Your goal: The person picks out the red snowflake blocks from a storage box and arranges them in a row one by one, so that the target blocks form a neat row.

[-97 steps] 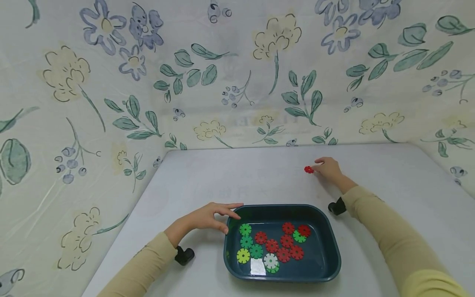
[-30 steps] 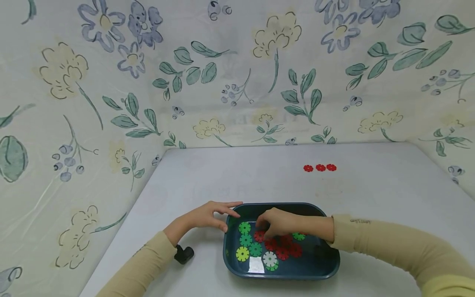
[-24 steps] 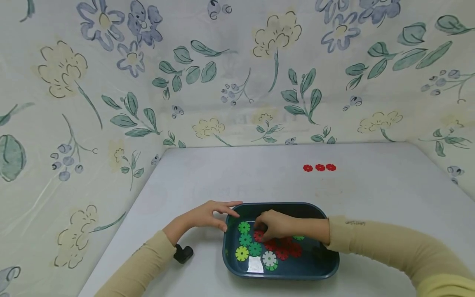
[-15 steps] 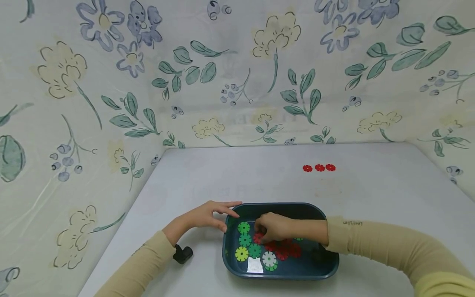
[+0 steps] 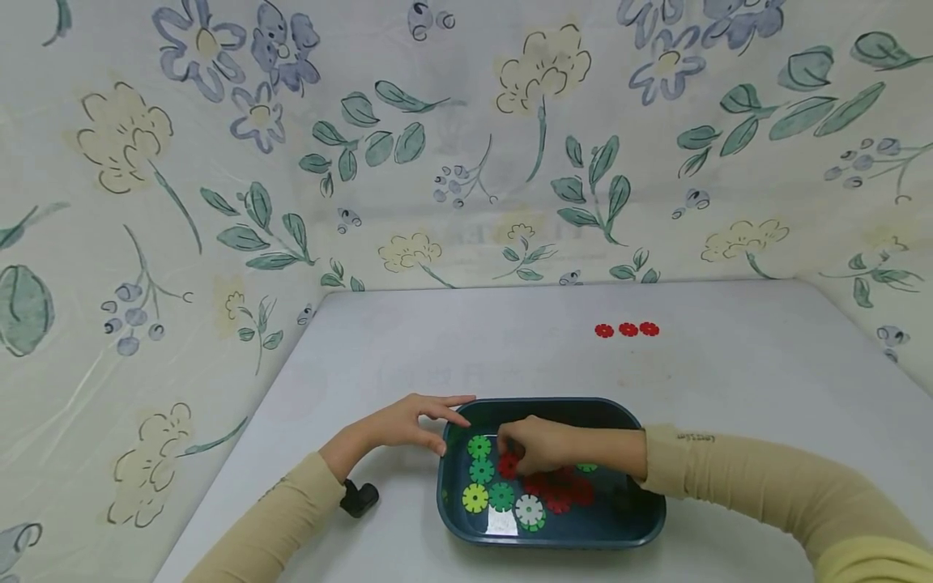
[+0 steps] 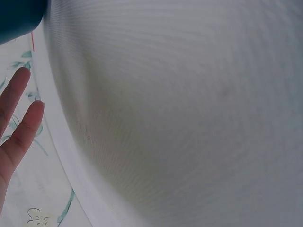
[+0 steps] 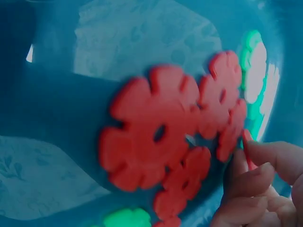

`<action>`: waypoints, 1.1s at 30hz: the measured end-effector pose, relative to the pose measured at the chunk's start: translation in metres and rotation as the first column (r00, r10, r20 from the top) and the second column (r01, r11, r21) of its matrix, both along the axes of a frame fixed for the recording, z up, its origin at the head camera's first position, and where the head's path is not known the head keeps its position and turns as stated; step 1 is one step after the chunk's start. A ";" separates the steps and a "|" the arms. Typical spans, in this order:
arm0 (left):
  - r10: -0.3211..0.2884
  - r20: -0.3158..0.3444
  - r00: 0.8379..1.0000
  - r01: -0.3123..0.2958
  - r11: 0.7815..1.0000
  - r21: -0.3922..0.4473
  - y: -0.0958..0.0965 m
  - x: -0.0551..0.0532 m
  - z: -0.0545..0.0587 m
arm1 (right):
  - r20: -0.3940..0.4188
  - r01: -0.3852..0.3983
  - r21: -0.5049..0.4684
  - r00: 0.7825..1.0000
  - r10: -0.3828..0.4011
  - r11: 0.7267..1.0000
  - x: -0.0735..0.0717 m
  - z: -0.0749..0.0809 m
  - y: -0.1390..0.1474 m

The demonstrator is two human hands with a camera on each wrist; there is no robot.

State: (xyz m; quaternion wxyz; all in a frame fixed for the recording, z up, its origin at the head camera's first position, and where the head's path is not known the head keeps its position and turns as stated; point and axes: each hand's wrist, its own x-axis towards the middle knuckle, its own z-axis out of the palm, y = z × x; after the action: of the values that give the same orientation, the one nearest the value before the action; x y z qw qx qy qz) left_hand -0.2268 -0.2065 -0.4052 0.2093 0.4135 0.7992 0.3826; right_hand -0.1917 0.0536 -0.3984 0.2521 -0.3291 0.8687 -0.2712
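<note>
"Where was the red disc (image 5: 508, 465)?"
"Toward the tray's (image 5: 554, 543) left edge, seemingly pinched in the right hand (image 5: 543, 446); left hand (image 5: 404, 423) spread loosely, far-left corner."
"Handling?"
"Probably light, stiff; rim suited pinching."

A white table (image 5: 408, 348) bears a dark blue tray (image 5: 554, 544) and, farther back, three red notched discs (image 5: 628, 329) in a row.

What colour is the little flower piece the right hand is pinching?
The flower piece is red, best seen in the head view.
</note>
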 end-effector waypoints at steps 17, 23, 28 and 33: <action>0.019 0.004 1.000 -0.019 1.000 -0.019 0.001 0.001 0.000 | 0.005 0.033 -0.090 0.999 -0.033 0.995 -0.007 0.033 0.014; 0.028 0.015 0.999 -0.028 0.999 -0.030 0.002 0.001 0.001 | -0.010 0.082 -0.122 0.996 -0.084 0.989 -0.014 0.050 0.024; 0.031 0.015 0.999 -0.030 0.999 -0.033 0.002 0.000 0.000 | -0.014 0.139 -0.122 0.990 -0.141 0.983 -0.022 0.061 0.033; 0.037 0.011 0.999 -0.036 0.999 -0.030 0.003 0.000 -0.001 | -0.016 0.180 -0.130 0.983 -0.184 0.975 -0.028 0.070 0.042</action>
State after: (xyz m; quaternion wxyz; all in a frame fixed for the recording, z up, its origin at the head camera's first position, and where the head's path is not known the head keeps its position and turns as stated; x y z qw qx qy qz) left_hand -0.2269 -0.2037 -0.4059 0.2132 0.3934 0.8111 0.3767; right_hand -0.2198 0.0955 -0.3287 0.1926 -0.2674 0.8794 -0.3436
